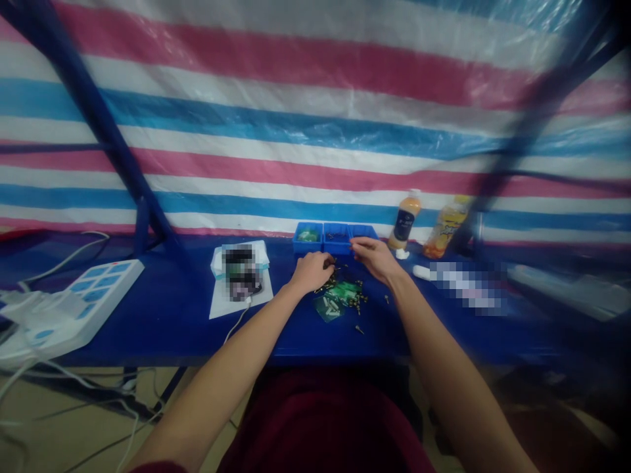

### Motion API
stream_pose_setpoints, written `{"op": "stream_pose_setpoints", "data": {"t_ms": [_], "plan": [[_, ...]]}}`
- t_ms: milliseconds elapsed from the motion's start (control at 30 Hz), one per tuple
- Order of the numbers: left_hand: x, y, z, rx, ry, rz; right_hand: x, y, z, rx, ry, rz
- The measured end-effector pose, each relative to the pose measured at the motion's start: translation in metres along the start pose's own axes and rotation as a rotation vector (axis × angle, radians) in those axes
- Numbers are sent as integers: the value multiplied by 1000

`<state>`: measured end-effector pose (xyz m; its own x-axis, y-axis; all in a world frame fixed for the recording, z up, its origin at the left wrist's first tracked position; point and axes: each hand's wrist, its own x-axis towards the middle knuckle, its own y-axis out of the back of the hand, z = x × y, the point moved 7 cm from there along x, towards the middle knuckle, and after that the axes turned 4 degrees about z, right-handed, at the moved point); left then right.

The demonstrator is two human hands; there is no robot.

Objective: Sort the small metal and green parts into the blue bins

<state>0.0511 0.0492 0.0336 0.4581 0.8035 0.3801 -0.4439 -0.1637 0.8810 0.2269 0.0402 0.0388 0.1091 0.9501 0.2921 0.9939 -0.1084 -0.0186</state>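
Note:
My left hand is curled at the upper left edge of a pile of small metal screws. Its fingertips point down into the pile, and whatever they hold is hidden. With thumb and fingers pinched together, my right hand is in front of the right-hand blue bin; I cannot make out what lies in the pinch. Green plastic bags and a clear packet of white pieces lie among the screws. A middle blue bin holds small dark parts, and the left blue bin holds something green.
Two drink bottles, an orange one and a yellow-capped one, stand behind my right hand. At left lies a white power strip with plugs and cables. White paper bears blurred items. Blue metal posts frame a striped sheet.

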Motion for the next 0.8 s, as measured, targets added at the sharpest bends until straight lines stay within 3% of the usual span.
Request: {"op": "stream_pose_setpoints", "data": {"t_ms": [133,433,667,800], "plan": [[0,0,0,-4,2,-8,-2,0,-1,185,-57,6],[1,-1,0,-9,-6,-5,1,-7,21,66,-199,-39],[0,-2,-1,-25,8,-18,1,3,27,180,-340,40],[0,-4,-1,-37,-2,-21,5,19,27,218,-338,202]]}}
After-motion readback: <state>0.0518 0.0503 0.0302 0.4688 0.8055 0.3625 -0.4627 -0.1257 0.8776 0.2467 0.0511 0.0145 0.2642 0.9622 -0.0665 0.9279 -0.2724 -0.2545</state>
